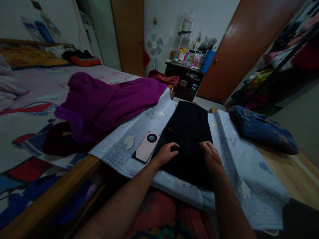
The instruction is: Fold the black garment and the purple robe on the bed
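A black garment (190, 132) lies flat and folded lengthwise on a pale blue quilted cloth (239, 159). My left hand (168, 153) is at the garment's left side, thumb and fingers apart, with nothing visible between them. At the garment's right side is my right hand (210, 153), its fingers bent and close together at the dark fabric; what they hold, if anything, is too dark to make out. A pink phone (146, 147) with a round camera ring rests on the cloth, just left of my left hand.
Left of the cloth, a purple garment (107, 99) is spread over the bed (37, 89). Folded jeans (264, 127) lie on the right, beside a wooden surface (296, 169). A wooden bed rail (54, 192) runs along the lower left. Further back stand a fan (154, 45) and a dark cabinet (184, 78).
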`<state>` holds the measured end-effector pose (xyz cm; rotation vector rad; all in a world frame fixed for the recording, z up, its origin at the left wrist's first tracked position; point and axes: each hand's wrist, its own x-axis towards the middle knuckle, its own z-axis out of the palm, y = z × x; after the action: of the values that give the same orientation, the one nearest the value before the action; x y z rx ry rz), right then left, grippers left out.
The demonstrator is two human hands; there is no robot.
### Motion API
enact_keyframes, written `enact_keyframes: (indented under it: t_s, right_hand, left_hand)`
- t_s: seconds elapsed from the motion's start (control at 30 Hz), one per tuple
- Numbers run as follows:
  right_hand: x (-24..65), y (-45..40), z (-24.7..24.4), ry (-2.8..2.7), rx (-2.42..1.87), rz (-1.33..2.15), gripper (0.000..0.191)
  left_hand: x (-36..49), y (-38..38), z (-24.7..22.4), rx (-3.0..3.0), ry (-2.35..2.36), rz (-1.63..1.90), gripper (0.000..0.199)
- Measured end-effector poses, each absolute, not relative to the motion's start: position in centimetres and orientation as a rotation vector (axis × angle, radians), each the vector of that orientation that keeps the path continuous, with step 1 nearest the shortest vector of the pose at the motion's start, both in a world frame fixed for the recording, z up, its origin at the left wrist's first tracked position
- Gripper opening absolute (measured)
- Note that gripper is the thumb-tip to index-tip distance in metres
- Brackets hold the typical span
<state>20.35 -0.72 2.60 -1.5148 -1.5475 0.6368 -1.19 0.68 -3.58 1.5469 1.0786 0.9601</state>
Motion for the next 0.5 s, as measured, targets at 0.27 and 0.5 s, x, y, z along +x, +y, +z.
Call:
enact_keyframes:
  t_s: [0.27, 0.5]
  right_hand:
    - [27.0, -3.4, 2.1, -1.587, -1.695, 0.586, 0.036]
    - [30.1, -5.9, 1.1, -1.759, -1.641, 0.517, 0.022]
  left_hand:
    - [-1.8, 0.3, -2.7, 1.725, 0.981, 0.944, 0.027]
    - [-1.4, 0.0, -1.9, 1.798, 1.007, 0.902, 0.041]
